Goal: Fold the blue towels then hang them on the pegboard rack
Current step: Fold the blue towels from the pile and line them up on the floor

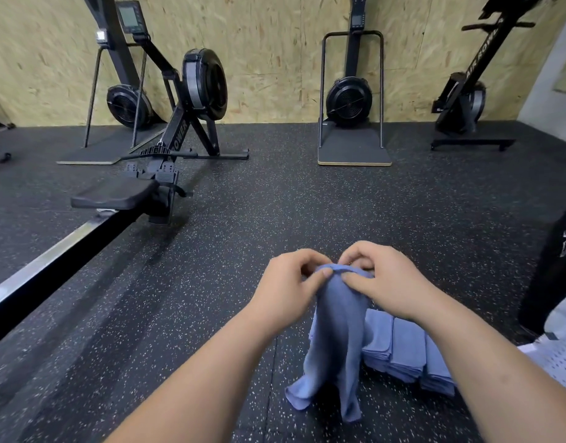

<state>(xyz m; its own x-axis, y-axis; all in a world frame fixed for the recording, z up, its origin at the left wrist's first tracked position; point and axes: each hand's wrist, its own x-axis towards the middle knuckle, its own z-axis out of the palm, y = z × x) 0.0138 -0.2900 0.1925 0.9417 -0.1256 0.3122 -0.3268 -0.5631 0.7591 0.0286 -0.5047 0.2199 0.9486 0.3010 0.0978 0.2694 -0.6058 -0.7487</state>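
Blue towel (pixel 337 330) hanging straight down from fingertips, so edges can be evened up (fold barely begun, probably). Left hand (pixel 285 292), right hand (pixel 384 279) both pinching top hem, thumbs nearly meeting. Folded stack (pixel 406 356) lying below right fingers, within reach.

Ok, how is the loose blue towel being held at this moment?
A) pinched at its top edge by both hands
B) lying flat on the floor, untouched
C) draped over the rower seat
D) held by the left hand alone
A: the left hand and the right hand both pinch the top edge of the blue towel, which hangs down below them.
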